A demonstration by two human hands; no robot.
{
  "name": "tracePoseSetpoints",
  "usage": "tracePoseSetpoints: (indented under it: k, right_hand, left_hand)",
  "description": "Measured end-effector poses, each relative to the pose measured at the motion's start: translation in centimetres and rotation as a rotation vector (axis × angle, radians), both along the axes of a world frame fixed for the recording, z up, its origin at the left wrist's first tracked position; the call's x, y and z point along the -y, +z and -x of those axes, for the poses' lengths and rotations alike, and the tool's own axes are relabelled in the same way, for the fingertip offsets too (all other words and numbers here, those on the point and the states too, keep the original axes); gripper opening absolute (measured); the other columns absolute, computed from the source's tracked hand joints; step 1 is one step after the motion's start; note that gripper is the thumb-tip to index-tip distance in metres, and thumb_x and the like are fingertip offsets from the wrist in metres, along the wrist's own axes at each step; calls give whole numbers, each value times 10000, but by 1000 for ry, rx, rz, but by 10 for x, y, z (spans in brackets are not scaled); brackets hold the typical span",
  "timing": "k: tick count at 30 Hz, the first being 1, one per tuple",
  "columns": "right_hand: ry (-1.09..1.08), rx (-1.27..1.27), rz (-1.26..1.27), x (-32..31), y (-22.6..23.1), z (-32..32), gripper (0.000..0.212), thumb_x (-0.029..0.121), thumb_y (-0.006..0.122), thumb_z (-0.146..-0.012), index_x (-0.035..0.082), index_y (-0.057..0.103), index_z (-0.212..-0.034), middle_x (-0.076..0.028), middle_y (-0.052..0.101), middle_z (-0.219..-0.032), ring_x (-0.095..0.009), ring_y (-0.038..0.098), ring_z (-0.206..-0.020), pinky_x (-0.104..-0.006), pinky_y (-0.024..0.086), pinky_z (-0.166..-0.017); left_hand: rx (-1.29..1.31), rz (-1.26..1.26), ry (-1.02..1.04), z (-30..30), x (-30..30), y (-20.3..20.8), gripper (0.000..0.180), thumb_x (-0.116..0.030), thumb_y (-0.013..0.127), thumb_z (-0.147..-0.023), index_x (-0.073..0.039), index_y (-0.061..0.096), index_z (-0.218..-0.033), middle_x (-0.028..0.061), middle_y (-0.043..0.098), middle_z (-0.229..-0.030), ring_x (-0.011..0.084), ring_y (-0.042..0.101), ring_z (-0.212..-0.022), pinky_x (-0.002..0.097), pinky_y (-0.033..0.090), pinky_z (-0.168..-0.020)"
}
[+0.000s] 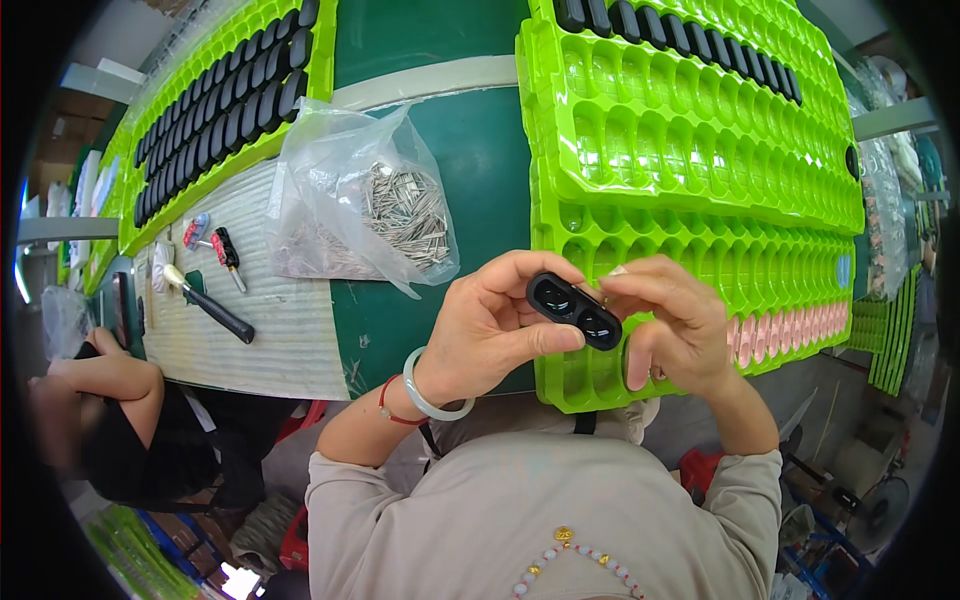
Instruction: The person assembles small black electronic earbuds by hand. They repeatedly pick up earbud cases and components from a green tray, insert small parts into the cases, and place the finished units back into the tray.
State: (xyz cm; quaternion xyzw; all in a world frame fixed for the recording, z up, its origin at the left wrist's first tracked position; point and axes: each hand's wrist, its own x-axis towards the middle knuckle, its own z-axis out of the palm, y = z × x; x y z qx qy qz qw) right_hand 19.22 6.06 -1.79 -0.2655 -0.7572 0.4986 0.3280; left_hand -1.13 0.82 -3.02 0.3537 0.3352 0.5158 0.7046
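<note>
A small black earbud case (pixel 573 311) with two rounded hollows facing up is gripped by my left hand (pixel 490 325), thumb along the near side and fingers behind. My right hand (pixel 680 320) is at the case's right end, its fingertips pinched together against the far edge and its other fingers curled. Whatever lies between those fingertips is too small or hidden to make out. To the left of my hands is a clear plastic bag (pixel 325 225) with many thin metal pins (pixel 408 215) in it.
Stacked green trays (pixel 690 185) stand at right, with black cases (pixel 690 38) in the far row and pink pieces (pixel 785 332) near. Another green tray (pixel 322 60) of black cases is at far left. Screwdrivers (pixel 228 258) and a black-handled tool (pixel 215 312) lie left. Another person's arm (pixel 120 385) rests nearby.
</note>
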Motion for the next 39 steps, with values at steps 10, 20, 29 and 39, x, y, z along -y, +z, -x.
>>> tracePoseSetpoints:
  k: [10,20,29,39]
  right_hand:
    - [-176,-538,626,36,-11,10,404,-87,602,-774,-21,476,-1151,-81,562,-1024,-189,603,-862,-288,507,-763]
    - [-328,-918,691,36,-8,-39,351,64,577,-854,34,455,-1181,-82,573,-997,-87,517,-538,-218,449,-489]
    - [-789,-1160,449,43,-19,-165,293,166,492,-918,31,444,-1174,-136,571,-1068,-161,600,-767,-285,506,-647]
    - [-964,-1245,469,70,-43,-229,376,210,494,-918,-6,418,-1216,-134,604,-938,-150,607,-624,-257,509,-504]
  left_hand:
    - [47,-53,125,-21,3,10,379,34,694,-729,24,515,-1063,100,583,-1043,148,582,-943,270,505,-818]
    - [-219,-220,-33,-86,-25,29,510,8,763,-649,1,520,-1098,99,473,-1115,184,497,-1022,302,454,-836]
    - [-1211,-1383,-216,-283,-271,70,352,-188,704,-726,-58,595,-1034,146,558,-966,296,553,-881,355,457,-765]
    - [-1535,-2005,-480,-467,-377,38,121,-86,540,-787,-71,567,-903,96,553,-885,274,587,-859,368,492,-718]
